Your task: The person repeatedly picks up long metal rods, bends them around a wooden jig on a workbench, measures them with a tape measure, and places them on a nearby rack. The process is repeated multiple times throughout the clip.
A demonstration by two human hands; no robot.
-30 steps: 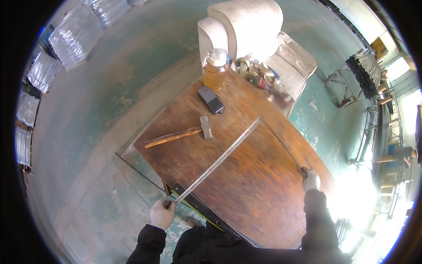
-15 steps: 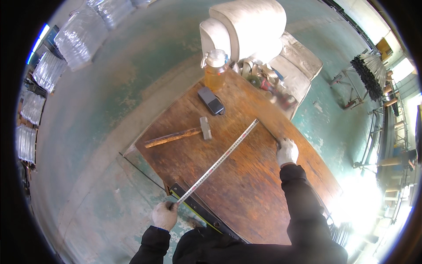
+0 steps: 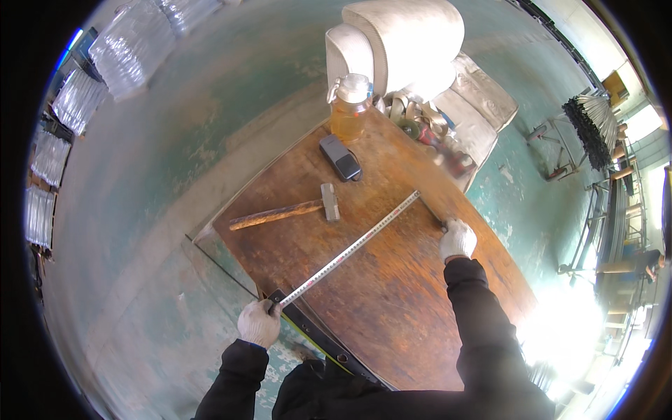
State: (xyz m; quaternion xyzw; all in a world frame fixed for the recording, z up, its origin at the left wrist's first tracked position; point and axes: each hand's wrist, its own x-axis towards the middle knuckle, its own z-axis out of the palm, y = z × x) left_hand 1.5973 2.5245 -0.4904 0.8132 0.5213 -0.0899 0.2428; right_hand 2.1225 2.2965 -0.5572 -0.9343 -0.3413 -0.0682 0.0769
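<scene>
A tape measure's white blade stretches diagonally over the brown wooden table. My left hand, in a white glove, is closed on its near end, just off the table's edge; a dark part, probably the case, shows among the fingers. Out on the tabletop, the blade's far end meets the tip of a thin dark rod. My gloved right hand is closed around the other end of this rod; its exact kind is unclear. Left of the blade lies a hammer with a wooden handle.
A grey-black handheld device and a jug of amber liquid stand at the table's far corner. Beyond is a pale armchair holding straps and a tool. A dark flat bar runs along the near edge. Metal racks stand right.
My left hand has shifted slightly up and left with the near end of the blade. The blade's far end has moved slightly right; my right hand has barely moved.
</scene>
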